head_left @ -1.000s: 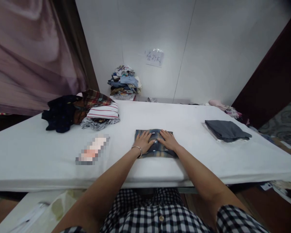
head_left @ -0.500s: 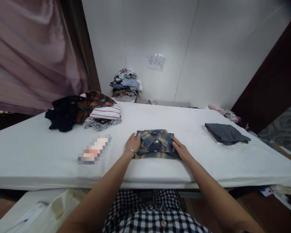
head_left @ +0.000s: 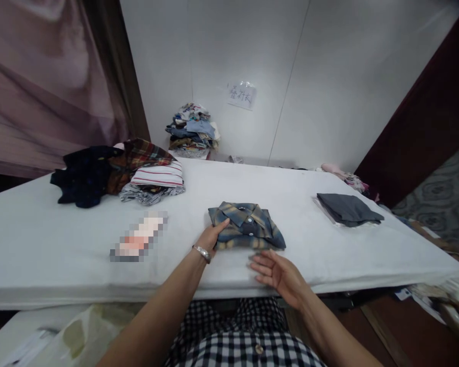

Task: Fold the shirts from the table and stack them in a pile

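Observation:
A folded blue and yellow plaid shirt [head_left: 248, 229], collar up, lies on the white-covered table [head_left: 229, 188] in front of me. My left hand [head_left: 211, 238], with a bracelet at the wrist, grips the shirt's left side, thumb on top and the other fingers hidden beneath. My right hand [head_left: 277, 272] is just below the shirt's near edge, palm turned up and inward, its fingers apart and holding nothing.
Dark and plaid clothes [head_left: 87, 176] lie at the left beside striped ones [head_left: 158, 176]. A blurred flat item [head_left: 139, 237] is nearer. Folded grey clothing [head_left: 348, 209] lies right. A clothes pile [head_left: 193, 130] stands by the back wall.
My right hand has left the shirt's right side and moved down towards me, opening. My left thumb has moved onto the shirt, whose left side looks slightly raised. The view has shifted a little.

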The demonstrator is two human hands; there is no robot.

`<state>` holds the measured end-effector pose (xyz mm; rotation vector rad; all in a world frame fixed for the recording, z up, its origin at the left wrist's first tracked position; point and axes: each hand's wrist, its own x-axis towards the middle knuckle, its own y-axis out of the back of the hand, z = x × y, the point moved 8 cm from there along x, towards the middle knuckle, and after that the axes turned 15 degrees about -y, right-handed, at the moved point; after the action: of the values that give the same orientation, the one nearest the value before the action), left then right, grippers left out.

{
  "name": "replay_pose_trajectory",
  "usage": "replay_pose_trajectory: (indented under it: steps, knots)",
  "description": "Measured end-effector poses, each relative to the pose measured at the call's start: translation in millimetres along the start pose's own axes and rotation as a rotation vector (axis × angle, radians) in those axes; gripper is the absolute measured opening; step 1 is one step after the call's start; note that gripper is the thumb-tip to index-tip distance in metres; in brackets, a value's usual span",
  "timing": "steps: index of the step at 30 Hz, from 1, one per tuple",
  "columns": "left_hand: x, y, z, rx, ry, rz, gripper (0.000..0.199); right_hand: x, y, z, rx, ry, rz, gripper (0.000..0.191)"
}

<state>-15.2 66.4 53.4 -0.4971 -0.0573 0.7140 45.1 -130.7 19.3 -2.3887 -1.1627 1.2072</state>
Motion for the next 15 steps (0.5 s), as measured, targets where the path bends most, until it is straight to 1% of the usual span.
replay_pose_trajectory:
  steps: [2,4,6,8,11,12,13,15]
  knots:
    - [-9.0,-6.9,1.8,-0.046,0.010,0.019,0.028,4.7,-15.9,5.8,0.030,-0.080,-0.095,0.048]
    - [-17.6,-8.5,1.1,-0.039,0.004,0.035,0.030,13.2,-25.2,0.4,0.079,-0.069,-0.150,0.049]
    - [-25.7,-4.8,-0.9,0.025,-0.039,0.056,0.034,25.5,-28.0,-9.5,0.146,-0.023,-0.155,0.046]
    - [-32.9,2.5,-3.4,0.145,-0.114,0.079,0.038,40.4,-27.1,-17.1,0.223,0.013,-0.128,0.041]
    - [-37.9,12.8,-10.6,0.389,-0.197,0.048,0.041,65.3,-24.9,-20.4,0.306,0.033,-0.074,0.025]
    - [-36.7,16.3,-13.3,0.473,-0.213,0.026,0.041,73.3,-24.9,-21.3,0.319,0.045,-0.065,0.018]
    - [-34.2,22.9,-14.8,0.551,-0.228,0.040,0.041,80.4,-25.5,-22.9,0.324,0.065,-0.064,0.012]
    - [-25.1,32.6,-16.8,0.653,-0.252,0.018,0.042,89.6,-28.5,-29.4,0.318,0.126,-0.090,0.007]
